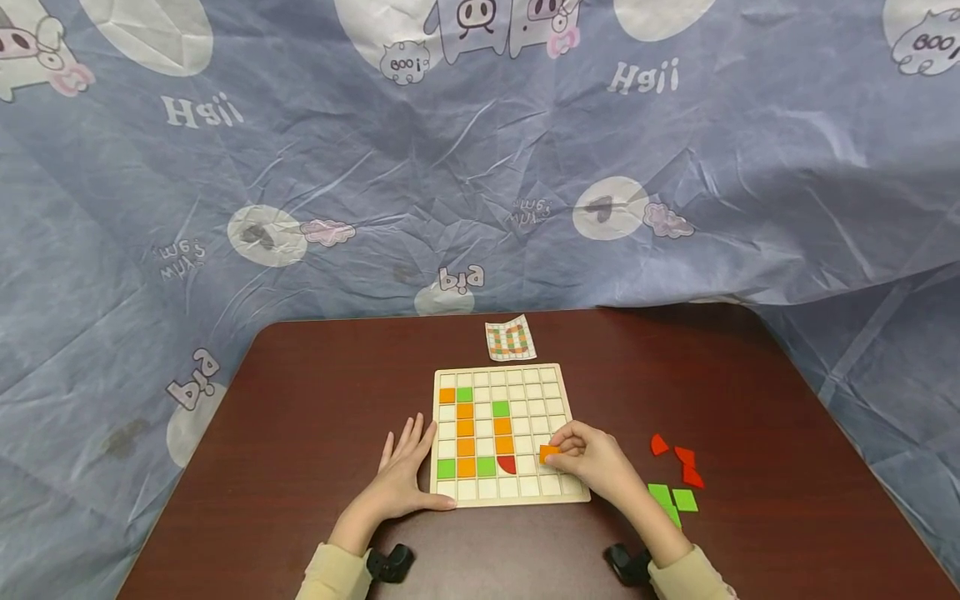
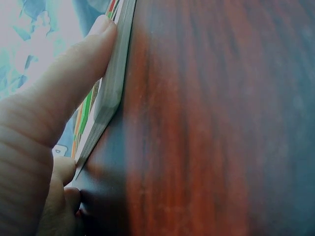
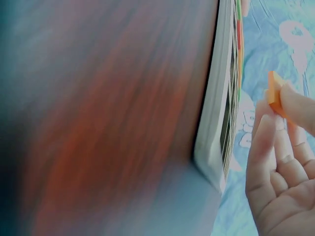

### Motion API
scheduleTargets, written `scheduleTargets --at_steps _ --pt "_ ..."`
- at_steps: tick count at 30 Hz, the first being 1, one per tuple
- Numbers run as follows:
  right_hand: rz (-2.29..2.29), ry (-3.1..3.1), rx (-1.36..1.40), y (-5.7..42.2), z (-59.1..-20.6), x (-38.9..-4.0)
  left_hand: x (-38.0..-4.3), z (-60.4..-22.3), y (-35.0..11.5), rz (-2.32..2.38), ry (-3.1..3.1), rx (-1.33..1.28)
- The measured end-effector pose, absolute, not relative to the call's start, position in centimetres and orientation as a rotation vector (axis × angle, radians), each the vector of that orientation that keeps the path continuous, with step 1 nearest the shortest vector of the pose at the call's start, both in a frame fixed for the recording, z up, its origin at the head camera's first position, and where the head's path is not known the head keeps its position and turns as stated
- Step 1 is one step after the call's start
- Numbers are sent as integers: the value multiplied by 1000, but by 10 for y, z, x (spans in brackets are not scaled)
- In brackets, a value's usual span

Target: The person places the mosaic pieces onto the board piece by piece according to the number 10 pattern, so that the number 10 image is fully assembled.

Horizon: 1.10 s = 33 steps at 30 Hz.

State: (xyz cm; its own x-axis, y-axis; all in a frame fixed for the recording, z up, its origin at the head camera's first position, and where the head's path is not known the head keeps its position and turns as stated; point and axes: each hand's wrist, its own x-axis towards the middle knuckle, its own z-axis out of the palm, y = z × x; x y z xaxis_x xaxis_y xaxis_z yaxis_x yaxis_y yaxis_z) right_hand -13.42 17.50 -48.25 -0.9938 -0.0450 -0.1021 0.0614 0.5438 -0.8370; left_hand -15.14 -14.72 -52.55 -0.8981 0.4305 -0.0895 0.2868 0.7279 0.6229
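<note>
A square wooden grid board [image 1: 517,492] lies on the table with orange and green square tiles and one red quarter-circle tile [image 1: 507,464] set in its cells. My left hand [image 1: 401,479] touches the board's left side with spread, straight fingers, its thumb at the front left corner. In the left wrist view that thumb [image 2: 74,69] presses against the board's edge. Between thumb and fingertips my right hand [image 1: 596,458] pinches an orange square tile [image 1: 548,453] over the board's right part. The right wrist view shows this orange tile [image 3: 274,93] raised off the board.
Behind the board lies a small pattern card [image 1: 511,339] with a coloured grid. Right of my right forearm are several loose pieces: red quarter-circle tiles [image 1: 693,477] and green square tiles [image 1: 685,500]. A blue printed cloth [image 1: 480,167] hangs behind the dark wooden table [image 1: 337,375].
</note>
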Motion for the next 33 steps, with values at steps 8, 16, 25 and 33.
scheduleTargets --at_steps 8,16,25,33 --pt "-1351 2709 -86 156 -482 -140 -151 -526 -148 915 2705 568" --pt "-1294 2717 -191 146 -484 -145 -150 -524 -148 933 2699 575" --pt "-1244 2726 -246 143 -483 -146 -152 -524 -148 938 2689 566" --pt "-1143 2807 -332 144 -482 -145 -150 -527 -147 926 2710 571"
